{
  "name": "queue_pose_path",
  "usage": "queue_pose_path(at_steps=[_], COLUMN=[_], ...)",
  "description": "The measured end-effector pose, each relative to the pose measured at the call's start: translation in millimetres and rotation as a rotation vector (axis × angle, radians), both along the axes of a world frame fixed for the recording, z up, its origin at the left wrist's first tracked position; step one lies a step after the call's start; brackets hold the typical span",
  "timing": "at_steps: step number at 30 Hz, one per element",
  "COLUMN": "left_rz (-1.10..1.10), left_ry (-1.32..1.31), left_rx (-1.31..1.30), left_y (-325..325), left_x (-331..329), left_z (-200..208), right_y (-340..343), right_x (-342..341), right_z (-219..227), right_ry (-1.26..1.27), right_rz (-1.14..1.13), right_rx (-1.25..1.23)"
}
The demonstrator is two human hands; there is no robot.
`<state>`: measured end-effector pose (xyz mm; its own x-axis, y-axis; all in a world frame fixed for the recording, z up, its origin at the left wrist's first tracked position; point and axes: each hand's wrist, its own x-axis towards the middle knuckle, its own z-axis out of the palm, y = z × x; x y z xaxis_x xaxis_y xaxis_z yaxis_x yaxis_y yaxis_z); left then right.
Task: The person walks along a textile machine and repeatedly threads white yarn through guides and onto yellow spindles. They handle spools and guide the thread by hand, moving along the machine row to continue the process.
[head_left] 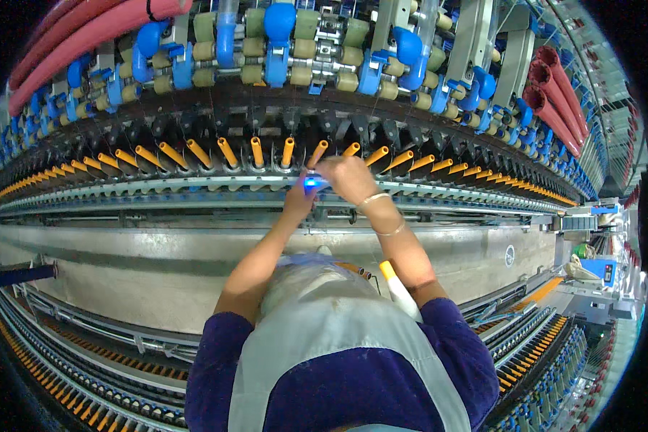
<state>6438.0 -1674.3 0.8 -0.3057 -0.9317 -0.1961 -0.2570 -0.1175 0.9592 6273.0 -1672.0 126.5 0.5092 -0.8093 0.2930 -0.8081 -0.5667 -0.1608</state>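
Both my hands are at the spinning frame, close together at one spindle in the middle of a long row of orange bobbin tubes (288, 153). My left hand (299, 199) reaches up to the rail (237, 183), next to a bright blue light (312, 183). Its fingers are too small and glare-lit to read. My right hand (347, 178) is bent over just right of the light, below a tilted orange bobbin tube (319, 153). Motion smears its fingers, so what they hold, if anything, is hidden.
Rollers with blue fittings (278, 43) run above the spindles. Pink-red hoses or tubes (93, 39) hang at upper left, with more at upper right. A white tube with a yellow end (399, 289) lies against my grey apron (324, 324). Another spindle row (540, 353) stands behind me.
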Motion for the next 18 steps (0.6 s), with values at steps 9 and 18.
queue_pose_path(at_steps=[9, 18], left_rz=[-1.143, -0.46], left_ry=[0.314, -0.107], left_rx=[0.187, 0.365], left_y=[58.8, -9.4], left_x=[19.2, 137.7], left_z=[141.6, 48.4], right_y=[39.9, 85.9], right_x=[14.4, 48.6], right_z=[-85.8, -27.3], right_ry=[-0.385, -0.87], right_rz=[-0.212, 0.089], right_rx=[1.042, 0.81])
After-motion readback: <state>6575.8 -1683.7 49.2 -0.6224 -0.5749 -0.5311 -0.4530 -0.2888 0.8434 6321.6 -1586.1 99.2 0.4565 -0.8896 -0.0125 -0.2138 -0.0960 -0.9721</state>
